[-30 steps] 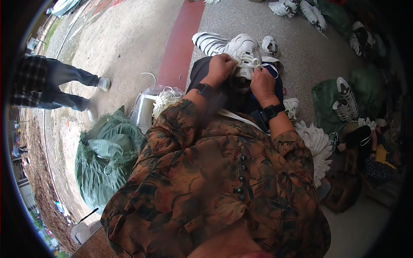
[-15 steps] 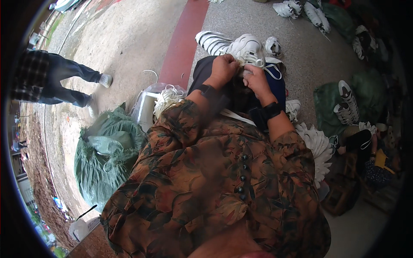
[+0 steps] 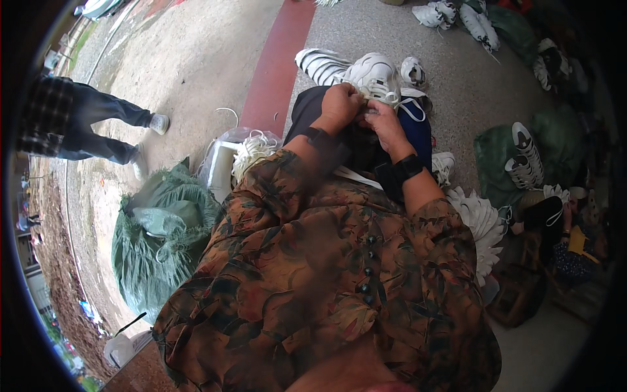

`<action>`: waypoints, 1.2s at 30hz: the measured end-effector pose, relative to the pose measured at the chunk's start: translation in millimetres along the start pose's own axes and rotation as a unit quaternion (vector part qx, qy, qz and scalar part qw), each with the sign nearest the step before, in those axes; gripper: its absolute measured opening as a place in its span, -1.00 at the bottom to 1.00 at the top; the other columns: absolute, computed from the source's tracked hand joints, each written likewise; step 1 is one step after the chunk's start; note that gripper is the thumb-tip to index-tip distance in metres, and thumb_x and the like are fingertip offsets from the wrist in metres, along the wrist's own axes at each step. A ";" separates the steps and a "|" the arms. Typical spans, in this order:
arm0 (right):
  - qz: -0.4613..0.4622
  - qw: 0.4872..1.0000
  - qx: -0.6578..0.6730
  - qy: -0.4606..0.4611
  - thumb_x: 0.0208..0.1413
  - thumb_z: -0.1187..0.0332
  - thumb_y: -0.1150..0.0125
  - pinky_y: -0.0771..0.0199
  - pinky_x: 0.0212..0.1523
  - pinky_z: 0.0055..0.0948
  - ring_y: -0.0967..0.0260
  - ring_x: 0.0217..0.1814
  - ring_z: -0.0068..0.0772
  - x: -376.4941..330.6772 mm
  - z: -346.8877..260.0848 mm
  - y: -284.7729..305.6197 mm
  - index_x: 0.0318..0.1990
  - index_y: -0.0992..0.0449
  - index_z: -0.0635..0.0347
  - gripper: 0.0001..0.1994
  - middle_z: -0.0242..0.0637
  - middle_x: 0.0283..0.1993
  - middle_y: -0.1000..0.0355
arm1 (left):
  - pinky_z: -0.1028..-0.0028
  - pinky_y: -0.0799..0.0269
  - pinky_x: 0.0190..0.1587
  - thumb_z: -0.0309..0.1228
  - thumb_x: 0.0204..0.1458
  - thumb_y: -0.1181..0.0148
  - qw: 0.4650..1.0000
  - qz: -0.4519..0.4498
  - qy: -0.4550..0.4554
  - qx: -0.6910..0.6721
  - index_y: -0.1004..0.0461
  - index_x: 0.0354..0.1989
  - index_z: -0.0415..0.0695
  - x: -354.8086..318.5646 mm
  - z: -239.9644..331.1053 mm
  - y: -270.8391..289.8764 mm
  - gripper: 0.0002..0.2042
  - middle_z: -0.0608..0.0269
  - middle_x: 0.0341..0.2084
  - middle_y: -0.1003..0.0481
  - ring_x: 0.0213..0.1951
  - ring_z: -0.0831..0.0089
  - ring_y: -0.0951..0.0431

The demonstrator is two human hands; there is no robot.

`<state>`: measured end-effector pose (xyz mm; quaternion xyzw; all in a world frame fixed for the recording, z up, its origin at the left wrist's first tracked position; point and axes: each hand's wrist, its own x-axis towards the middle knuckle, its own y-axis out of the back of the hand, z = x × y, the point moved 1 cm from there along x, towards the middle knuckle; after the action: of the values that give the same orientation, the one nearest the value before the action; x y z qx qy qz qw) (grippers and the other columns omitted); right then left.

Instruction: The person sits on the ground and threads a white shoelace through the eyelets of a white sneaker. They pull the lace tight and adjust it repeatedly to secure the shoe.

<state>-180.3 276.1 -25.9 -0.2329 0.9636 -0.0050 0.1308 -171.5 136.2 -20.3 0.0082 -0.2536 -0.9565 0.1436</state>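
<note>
A white sneaker (image 3: pixel 373 73) rests over my lap, its laced side toward me. My left hand (image 3: pixel 341 108) is closed in a pinch at the sneaker's near edge, on the white shoelace. Close beside it, my right hand (image 3: pixel 384 124) is also closed, its thumb and fingers pressed together on the lace. A loose length of white shoelace (image 3: pixel 415 112) hangs to the right of the sneaker. What lies between the fingertips is small and partly hidden by the knuckles.
White striped shoe parts (image 3: pixel 320 64) and another white shoe (image 3: pixel 413 70) flank the sneaker. At left are a bundle of white laces (image 3: pixel 253 149) and a green sack (image 3: pixel 160 228). White shoes (image 3: pixel 526 157) lie on green sacking at right. A person (image 3: pixel 98 121) stands far left.
My right hand has moved slightly up and left, closer to my left hand. The lace loop that stood above the right fingers has dropped lower. My left hand has barely moved.
</note>
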 end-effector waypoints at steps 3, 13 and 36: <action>-0.006 1.000 -0.004 -0.006 -0.05 0.64 0.14 -0.43 -0.19 -0.51 -0.40 -0.22 -0.45 0.0 -1.2 0.8 -0.09 -0.34 0.40 -0.69 -0.21 -0.18 -0.38 | 0.28 -0.43 -0.33 -0.34 -0.18 -0.14 0.999 -0.026 0.000 0.038 -0.52 -0.51 -0.17 2.7 3.2 3.2 -0.85 -0.02 -0.55 -0.50 -0.44 0.09 -0.53; 0.046 0.993 -0.097 0.040 -0.07 0.64 0.14 -0.41 -0.20 -0.55 -0.39 -0.24 -0.48 3.8 2.9 1.4 -0.12 -0.40 0.37 -0.69 -0.25 -0.22 -0.40 | 0.27 -0.44 -0.28 -0.30 -0.21 -0.19 0.947 -0.054 -0.201 0.246 -0.52 -0.47 -0.15 -11.4 4.6 -3.7 -0.81 0.05 -0.49 -0.49 -0.36 0.13 -0.52; -0.076 0.995 0.059 0.013 0.01 0.49 -0.04 -0.10 -0.61 -0.75 -0.12 -0.65 -0.73 -69.4 -33.2 83.7 -0.46 -0.36 0.17 -0.96 -0.50 -0.60 -0.26 | 0.25 -0.41 -0.36 -0.44 -0.19 -0.13 0.971 -0.008 -0.208 0.118 -0.45 -0.53 -0.12 -17.2 8.6 1.5 -0.95 0.11 -0.54 -0.47 -0.41 0.13 -0.50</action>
<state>-166.7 380.3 17.6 -0.2977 0.9427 -0.0746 0.1309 -155.3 143.9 -13.1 -0.1725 -0.3889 -0.9016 0.0779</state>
